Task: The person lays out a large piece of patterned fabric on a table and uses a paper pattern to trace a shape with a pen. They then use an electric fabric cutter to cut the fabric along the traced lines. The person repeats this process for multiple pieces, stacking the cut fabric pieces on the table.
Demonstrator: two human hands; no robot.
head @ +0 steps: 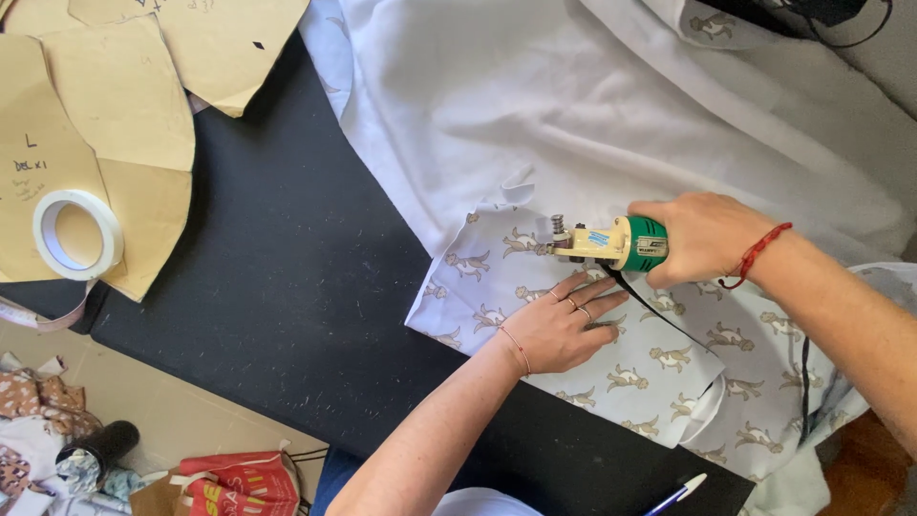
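My right hand [702, 237] grips a small electric fabric cutter [611, 244] with a green and cream body, its blade end pointing left over the cloth. A black cord [659, 320] trails from it across the fabric. My left hand [559, 325] lies flat, fingers spread, on white fabric printed with small tan animals [659, 358], just below the cutter. A plain white cloth [573, 105] lies above and partly under the printed piece. Both rest on a black table [277, 258].
Tan paper pattern pieces [115, 86] lie at the upper left with a roll of white tape [76, 234] on them. A blue pen [676, 495] sits at the table's near edge. Fabric scraps, a dark tube and a red bag [239, 478] lie on the floor below left.
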